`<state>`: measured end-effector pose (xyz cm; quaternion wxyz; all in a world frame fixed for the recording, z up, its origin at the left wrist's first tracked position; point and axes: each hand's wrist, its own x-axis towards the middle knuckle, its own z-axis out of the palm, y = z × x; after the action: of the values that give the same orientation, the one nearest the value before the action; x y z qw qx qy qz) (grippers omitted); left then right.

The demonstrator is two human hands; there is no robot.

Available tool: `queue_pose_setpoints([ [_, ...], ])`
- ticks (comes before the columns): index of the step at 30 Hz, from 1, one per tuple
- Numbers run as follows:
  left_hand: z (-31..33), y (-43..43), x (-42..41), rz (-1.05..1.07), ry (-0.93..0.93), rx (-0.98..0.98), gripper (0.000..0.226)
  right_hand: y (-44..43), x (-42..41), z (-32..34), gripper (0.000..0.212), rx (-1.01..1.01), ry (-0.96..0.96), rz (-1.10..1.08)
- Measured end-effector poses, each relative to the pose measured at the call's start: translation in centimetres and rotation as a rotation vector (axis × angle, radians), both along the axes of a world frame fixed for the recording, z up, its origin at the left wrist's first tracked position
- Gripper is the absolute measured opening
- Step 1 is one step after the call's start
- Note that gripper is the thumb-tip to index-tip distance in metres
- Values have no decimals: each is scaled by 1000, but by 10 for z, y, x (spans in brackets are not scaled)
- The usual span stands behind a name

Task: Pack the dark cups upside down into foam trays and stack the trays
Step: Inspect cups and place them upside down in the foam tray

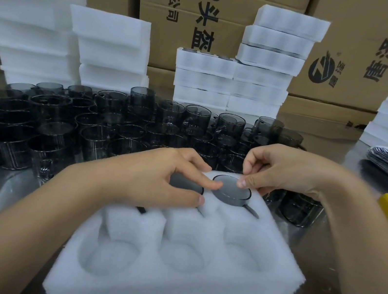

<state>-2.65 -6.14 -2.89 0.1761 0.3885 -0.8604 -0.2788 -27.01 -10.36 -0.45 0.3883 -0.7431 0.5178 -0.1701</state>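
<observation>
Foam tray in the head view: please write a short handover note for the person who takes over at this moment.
Left hand: fingers lie on an upturned cup in the far row of the foam tray.
Right hand: curled fingertips touch the far edge of the second cup; whether they pinch it cannot be told.
Done: two cups sit bottom up in the far row.
Left: the three near pockets are empty. Loose cups wait behind the tray. Afterwards the tray goes onto the packed stacks.
</observation>
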Motion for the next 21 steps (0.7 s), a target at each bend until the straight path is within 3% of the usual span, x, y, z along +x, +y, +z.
queue_pose_setpoints([
  [7,-2,0,1,-6,38,-10,32,0,0,-3,23,-63,14,-28],
  [10,0,-1,3,36,197,-102,25,4,3,-2,21,-106,13,-85],
  [14,4,-6,5,402,591,-317,23,1,9,-5,33,-450,95,-326],
  [17,5,-12,10,624,591,-401,19,0,19,-7,29,-572,195,-378],
  [21,3,-15,14,712,505,-390,17,-3,31,-5,28,-409,361,-337],
])
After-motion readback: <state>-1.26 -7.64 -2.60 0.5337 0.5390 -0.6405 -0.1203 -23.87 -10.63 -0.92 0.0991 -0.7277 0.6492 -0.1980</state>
